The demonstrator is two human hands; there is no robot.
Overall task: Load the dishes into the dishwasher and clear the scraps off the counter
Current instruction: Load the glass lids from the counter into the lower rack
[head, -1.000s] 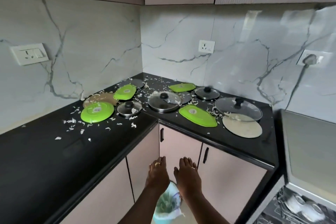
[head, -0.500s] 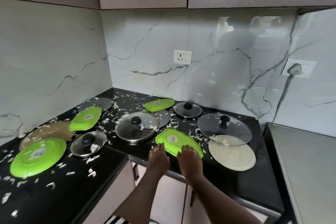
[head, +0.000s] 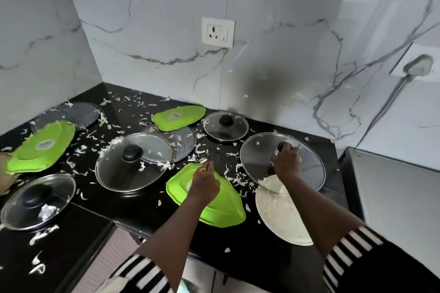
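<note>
Both hands reach: right hand (head: 285, 162) fingers grip the glass lid (head: 307, 162) knob.

Large glass lid (head: 281, 164) overlaps the round plate (head: 278, 214); plastic lid (head: 221, 207) lies left of both.

Glass lids (head: 133, 162), green plates (head: 214, 202) flat on black counter (head: 147, 211); white scraps (head: 235, 177) scattered.

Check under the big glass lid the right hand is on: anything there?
Large glass lid overlaps a pale round plate; black counter shows through the glass. Right hand hides its knob and part of the overlap.
</note>
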